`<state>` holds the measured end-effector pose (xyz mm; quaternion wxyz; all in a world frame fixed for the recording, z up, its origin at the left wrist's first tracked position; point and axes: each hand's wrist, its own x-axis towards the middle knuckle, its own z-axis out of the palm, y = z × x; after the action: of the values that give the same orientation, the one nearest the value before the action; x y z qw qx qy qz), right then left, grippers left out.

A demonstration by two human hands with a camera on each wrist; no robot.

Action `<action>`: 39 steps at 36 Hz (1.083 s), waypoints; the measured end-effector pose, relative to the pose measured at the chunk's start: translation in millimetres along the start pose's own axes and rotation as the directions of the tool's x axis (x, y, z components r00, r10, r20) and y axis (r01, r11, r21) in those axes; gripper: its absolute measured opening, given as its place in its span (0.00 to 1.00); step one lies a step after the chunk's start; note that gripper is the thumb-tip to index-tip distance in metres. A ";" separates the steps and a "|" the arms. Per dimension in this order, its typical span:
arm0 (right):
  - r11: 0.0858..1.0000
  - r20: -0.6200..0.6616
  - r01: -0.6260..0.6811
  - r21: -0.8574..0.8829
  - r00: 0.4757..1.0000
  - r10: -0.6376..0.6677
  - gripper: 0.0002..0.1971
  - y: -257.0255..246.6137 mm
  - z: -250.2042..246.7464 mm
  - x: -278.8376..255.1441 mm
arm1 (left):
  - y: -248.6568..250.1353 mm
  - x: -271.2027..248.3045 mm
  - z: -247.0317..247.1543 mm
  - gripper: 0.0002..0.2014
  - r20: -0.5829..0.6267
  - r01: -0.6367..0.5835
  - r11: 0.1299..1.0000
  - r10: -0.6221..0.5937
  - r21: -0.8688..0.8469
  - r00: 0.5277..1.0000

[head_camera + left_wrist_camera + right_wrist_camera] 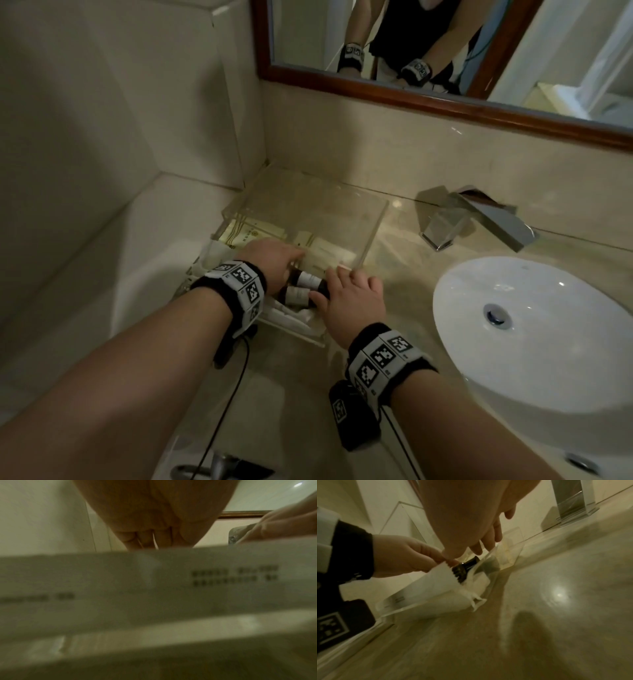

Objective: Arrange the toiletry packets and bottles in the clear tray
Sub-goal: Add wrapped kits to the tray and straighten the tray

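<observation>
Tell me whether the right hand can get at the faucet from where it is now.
Probably yes. The right hand rests at the clear tray, fingers straight on the dark bottles; only bare counter lies between it and the faucet.

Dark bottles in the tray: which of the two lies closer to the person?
The one with the paler label, lying on its side; the other bottle lies just beyond it, toward the mirror.

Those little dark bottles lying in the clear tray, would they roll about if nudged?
Probably: the two dark bottles look round and lie on their sides in the clear tray, so a nudge could roll them. Both hands bracket them, which may check that. They look small, probably light.
</observation>
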<state>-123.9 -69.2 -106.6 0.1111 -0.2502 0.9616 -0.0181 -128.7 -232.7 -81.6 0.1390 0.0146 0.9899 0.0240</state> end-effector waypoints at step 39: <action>0.986 -0.106 0.090 0.143 0.992 -0.075 0.09 2.2 0.0 0.2 | -6.2 -15.4 4.1 0.25 0.054 0.087 0.970 -0.076 -0.229 0.996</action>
<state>-125.1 -67.4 -106.9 0.0803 -0.2799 0.9507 -0.1062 -112.9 -239.2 -81.6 0.1628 -0.0418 0.9768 0.1329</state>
